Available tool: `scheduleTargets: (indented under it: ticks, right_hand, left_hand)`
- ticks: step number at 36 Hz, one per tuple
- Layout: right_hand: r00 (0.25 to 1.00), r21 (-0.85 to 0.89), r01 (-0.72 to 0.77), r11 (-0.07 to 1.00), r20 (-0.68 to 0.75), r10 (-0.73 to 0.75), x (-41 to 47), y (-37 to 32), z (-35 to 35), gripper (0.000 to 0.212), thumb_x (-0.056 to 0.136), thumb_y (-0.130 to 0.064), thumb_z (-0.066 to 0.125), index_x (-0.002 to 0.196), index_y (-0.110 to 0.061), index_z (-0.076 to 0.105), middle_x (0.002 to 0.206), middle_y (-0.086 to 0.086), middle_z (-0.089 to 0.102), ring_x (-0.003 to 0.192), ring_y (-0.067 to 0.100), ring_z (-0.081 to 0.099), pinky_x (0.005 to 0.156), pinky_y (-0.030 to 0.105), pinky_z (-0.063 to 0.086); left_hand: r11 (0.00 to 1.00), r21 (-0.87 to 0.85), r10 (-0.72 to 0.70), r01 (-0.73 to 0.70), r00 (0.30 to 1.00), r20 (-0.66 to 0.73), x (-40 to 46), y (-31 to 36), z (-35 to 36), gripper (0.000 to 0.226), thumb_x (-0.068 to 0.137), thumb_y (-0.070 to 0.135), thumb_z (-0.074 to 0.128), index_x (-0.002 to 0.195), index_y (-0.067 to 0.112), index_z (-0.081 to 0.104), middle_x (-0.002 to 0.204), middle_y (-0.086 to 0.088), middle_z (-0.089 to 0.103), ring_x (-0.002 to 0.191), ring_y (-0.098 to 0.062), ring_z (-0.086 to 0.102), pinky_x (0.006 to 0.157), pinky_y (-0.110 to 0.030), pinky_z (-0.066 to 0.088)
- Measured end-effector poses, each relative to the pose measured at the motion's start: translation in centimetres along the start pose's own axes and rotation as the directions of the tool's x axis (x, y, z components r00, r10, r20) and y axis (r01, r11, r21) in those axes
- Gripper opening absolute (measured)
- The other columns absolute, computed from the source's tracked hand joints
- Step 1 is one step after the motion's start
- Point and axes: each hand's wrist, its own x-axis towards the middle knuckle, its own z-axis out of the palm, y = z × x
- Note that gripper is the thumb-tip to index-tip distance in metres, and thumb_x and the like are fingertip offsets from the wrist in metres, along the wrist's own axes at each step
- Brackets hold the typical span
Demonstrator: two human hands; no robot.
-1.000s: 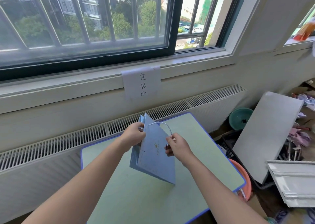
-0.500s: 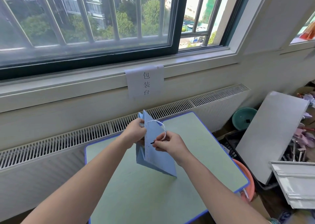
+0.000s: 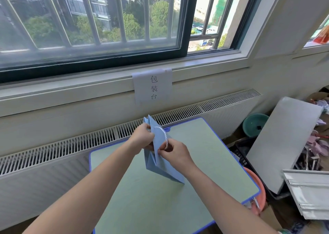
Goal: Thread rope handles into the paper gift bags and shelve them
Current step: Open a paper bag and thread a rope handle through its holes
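My fingers [image 3: 161, 151] on the right hand [image 3: 175, 153] are curled in a pinch around the lower end of the rope handle [image 3: 164, 135], pressing it against the face of the paper bag [image 3: 160, 160]. My left hand [image 3: 143, 138] has its fingers curled round the bag's upper edge, gripping it near the top where the other end of the rope meets the paper. The rope is a thin twisted cord in blue and white, and it arcs from my left hand over to my right in a small loop in front of the bag.

The bag is light blue and folded fairly flat, with its pleated side showing as two pointed peaks at the top. I hold it upright and tilted, its bottom corner down near the table [image 3: 204, 153]; I cannot tell whether that corner touches the top. The table has a pale green top with a blue rim, and it stands just in front of a long white radiator grille [image 3: 71, 144] under the window [image 3: 89, 19].

A white paper sign [image 3: 153, 86] with three printed characters hangs from the window sill, above the bag. To the right of the table, a grey board [image 3: 283, 141] leans up, a teal bowl [image 3: 254, 124] sits behind it, and an orange basin [image 3: 258, 187] shows at the table's right edge.
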Motion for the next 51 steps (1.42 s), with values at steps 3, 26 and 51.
scheduleTargets:
  ticks: [3, 26, 51]
  right_hand:
    - [1.000, -0.047, 0.019, 0.999, -0.008, -0.019, -0.1, -0.4, 0.0, 0.020, 0.086, -0.020, 0.066, 0.068, -0.015, 0.058, 0.063, -0.007, 0.057, 0.059, 0.004, 0.047, 0.055, 0.015, 0.036]
    - [0.974, 0.212, -0.191, 0.959, -0.078, 0.211, 0.7, -0.3, -1.5, 0.017, 0.078, -0.022, 0.070, 0.089, -0.010, 0.065, 0.075, 0.003, 0.065, 0.069, 0.015, 0.059, 0.079, 0.044, 0.056]
    - [0.967, 0.367, -0.146, 0.919, -0.143, 0.211, 0.4, 0.1, -3.2, 0.022, 0.082, -0.011, 0.058, 0.098, -0.021, 0.069, 0.098, -0.001, 0.070, 0.089, 0.016, 0.067, 0.077, 0.037, 0.060]
  left_hand:
    - [0.999, -0.033, -0.020, 0.020, 0.999, -0.026, 0.2, 0.0, 0.0, 0.029, 0.087, -0.005, 0.035, 0.107, -0.007, 0.056, 0.096, -0.029, 0.066, 0.073, -0.035, 0.071, 0.058, -0.042, 0.061]
    - [0.826, 0.534, 0.094, -0.182, 0.978, 0.187, -0.8, 0.9, 1.6, 0.022, 0.087, 0.016, 0.059, 0.083, -0.001, 0.072, 0.069, -0.007, 0.058, 0.061, -0.018, 0.050, 0.059, -0.028, 0.040]
    - [0.730, 0.644, 0.326, -0.229, 0.945, -0.035, -1.7, 1.3, 1.5, 0.056, 0.087, 0.002, 0.045, 0.139, 0.019, 0.035, 0.117, -0.015, 0.054, 0.084, -0.035, 0.063, 0.073, -0.043, 0.053]
